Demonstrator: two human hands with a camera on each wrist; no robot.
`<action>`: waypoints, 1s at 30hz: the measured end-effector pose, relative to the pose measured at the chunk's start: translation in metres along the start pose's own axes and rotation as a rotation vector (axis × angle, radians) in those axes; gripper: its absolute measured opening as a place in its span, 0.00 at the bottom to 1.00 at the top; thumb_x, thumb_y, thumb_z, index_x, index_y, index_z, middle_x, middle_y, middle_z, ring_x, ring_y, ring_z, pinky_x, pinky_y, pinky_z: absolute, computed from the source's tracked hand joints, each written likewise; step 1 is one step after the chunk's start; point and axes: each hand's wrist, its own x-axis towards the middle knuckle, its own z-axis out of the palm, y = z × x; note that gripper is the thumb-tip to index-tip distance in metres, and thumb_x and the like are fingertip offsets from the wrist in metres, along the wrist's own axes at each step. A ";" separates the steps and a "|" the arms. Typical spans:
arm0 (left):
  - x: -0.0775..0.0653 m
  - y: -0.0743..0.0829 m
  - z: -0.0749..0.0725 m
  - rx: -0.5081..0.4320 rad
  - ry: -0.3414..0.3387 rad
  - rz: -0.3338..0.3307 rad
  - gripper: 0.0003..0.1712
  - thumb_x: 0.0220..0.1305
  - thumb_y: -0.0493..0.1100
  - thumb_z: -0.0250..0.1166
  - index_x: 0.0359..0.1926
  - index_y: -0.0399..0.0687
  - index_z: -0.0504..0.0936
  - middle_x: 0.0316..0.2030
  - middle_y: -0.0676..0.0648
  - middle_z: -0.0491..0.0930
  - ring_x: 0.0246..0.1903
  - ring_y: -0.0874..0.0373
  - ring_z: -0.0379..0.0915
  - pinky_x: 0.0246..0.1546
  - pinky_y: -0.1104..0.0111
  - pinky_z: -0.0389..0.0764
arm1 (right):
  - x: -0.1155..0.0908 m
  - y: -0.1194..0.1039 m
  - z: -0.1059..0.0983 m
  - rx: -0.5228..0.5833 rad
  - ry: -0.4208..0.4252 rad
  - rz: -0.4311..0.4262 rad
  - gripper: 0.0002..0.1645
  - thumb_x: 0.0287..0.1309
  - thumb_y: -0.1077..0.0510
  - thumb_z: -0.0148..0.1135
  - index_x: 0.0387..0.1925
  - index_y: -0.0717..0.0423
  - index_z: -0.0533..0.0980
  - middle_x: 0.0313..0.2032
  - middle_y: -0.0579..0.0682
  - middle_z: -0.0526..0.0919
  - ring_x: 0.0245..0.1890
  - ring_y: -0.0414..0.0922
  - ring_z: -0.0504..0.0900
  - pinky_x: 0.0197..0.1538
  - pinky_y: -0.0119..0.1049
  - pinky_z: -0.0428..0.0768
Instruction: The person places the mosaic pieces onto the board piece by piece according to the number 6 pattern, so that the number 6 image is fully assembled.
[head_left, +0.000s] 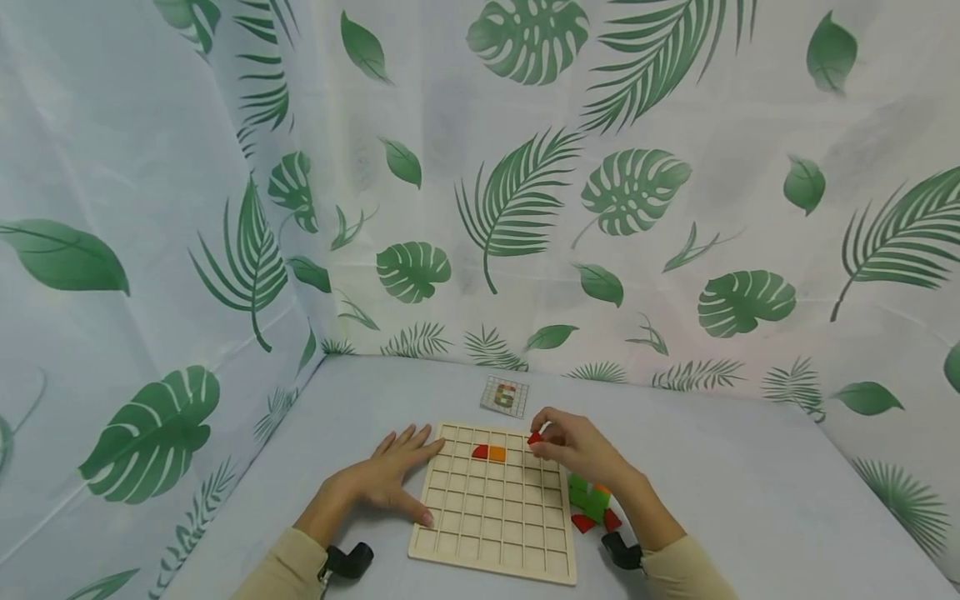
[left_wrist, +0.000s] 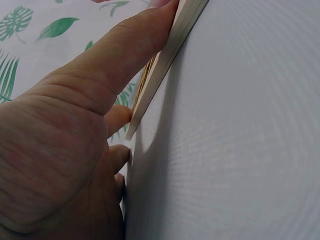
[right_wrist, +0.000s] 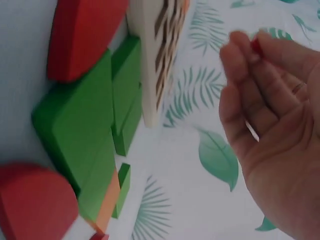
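A wooden grid board [head_left: 495,533] lies on the white surface, holding a red quarter-round block [head_left: 481,452] beside an orange square block [head_left: 497,454] near its far side. My left hand [head_left: 386,475] rests at the board's left edge, fingers spread and thumb on its rim. In the left wrist view the thumb [left_wrist: 130,50] touches the board's edge [left_wrist: 167,55]. My right hand [head_left: 573,446] pinches a small red block [head_left: 535,437] between thumb and fingertips above the board's far right corner. The right wrist view shows this red block [right_wrist: 256,46] mostly hidden by the fingers.
Right of the board lies a loose pile of green blocks [head_left: 588,497], with red curved blocks [head_left: 582,523] and some orange. Behind the board is a small pattern card [head_left: 505,396] showing a coloured figure on a grid. A leaf-printed cloth [head_left: 517,192] encloses the back and left.
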 end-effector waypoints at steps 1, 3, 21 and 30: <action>0.000 -0.001 0.000 0.002 0.001 0.003 0.70 0.47 0.71 0.79 0.83 0.54 0.54 0.84 0.39 0.41 0.83 0.36 0.29 0.80 0.37 0.31 | 0.001 -0.001 0.002 -0.028 0.009 -0.002 0.16 0.72 0.56 0.65 0.54 0.60 0.77 0.37 0.54 0.92 0.34 0.52 0.89 0.38 0.33 0.84; -0.001 -0.001 0.000 0.001 0.002 0.007 0.70 0.47 0.71 0.79 0.83 0.54 0.54 0.84 0.38 0.41 0.83 0.36 0.29 0.80 0.37 0.31 | 0.004 -0.003 0.006 -0.094 0.025 -0.015 0.13 0.71 0.57 0.66 0.52 0.58 0.81 0.38 0.52 0.92 0.34 0.49 0.89 0.37 0.32 0.83; -0.003 -0.004 0.000 -0.020 0.030 0.041 0.70 0.46 0.72 0.79 0.83 0.51 0.55 0.83 0.37 0.42 0.83 0.35 0.29 0.79 0.36 0.31 | 0.024 -0.015 0.019 -0.226 0.060 0.014 0.09 0.65 0.61 0.71 0.46 0.59 0.87 0.34 0.44 0.89 0.31 0.33 0.80 0.35 0.29 0.81; -0.001 -0.002 0.002 -0.007 0.018 0.034 0.69 0.47 0.71 0.79 0.83 0.54 0.55 0.84 0.38 0.41 0.83 0.36 0.29 0.80 0.37 0.32 | 0.026 -0.011 0.025 -0.244 0.053 0.061 0.05 0.62 0.61 0.73 0.40 0.55 0.88 0.30 0.39 0.87 0.28 0.33 0.78 0.33 0.30 0.78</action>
